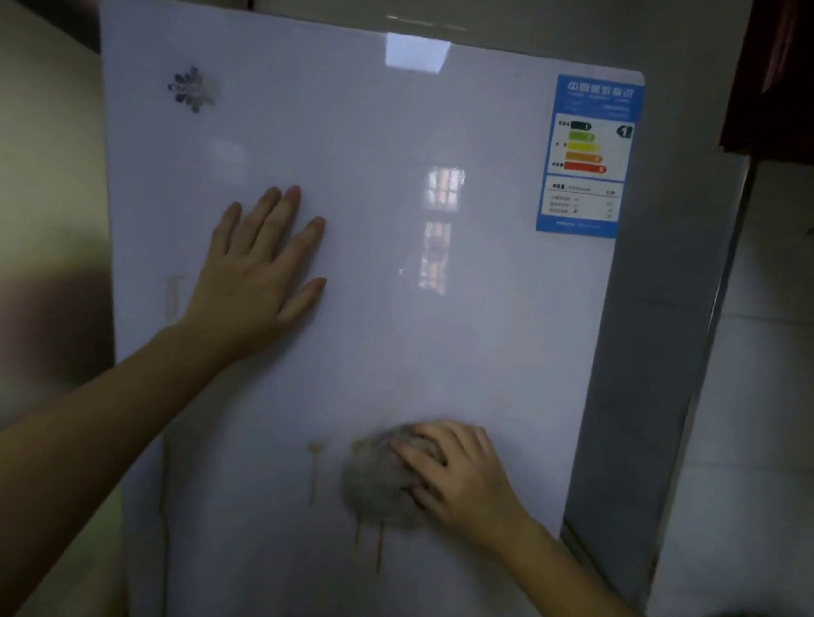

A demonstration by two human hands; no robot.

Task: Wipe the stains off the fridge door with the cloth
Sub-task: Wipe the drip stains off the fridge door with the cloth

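**Fridge door** [393, 331]: pale, glossy, upright, filling most of the view. A seam at the bottom marks where the next door begins.

**Stains**, brownish drip runs, three groups:
- A blob with a thin trail [313, 466] just left of the cloth.
- Two short runs [380, 544] emerging from under the cloth's lower edge.
- A faint, paler mark [172, 297] near the door's left edge, beside the left wrist.

All run vertically, long axis top to bottom.

**Cloth** [377, 481]: grey, bunched into a rounded pad and pressed against the lower middle of the door. It covers the heads of the two short runs.

**Right hand** [460, 473]: on the cloth's right side, fingers curled over the wad and gripping it against the door.

**Left hand** [257, 272]: holds nothing. It lies flat on the door with fingers spread and straight, up and to the left of the cloth and well apart from it. Judged to be bracing.

**Energy label** [587, 157]: blue, with coloured bars, in the door's upper right corner.

**Logo badge** [193, 89]: silver, upper left.

**Bearing for the next stroke** (judgement): the nearest unwiped marks lie below and just left of the cloth, so the right hand is the nearer one. A downward pass along the trails, then a short shift left, would cover them. The faint left-edge mark sits farthest from the cloth, close to the left hand.
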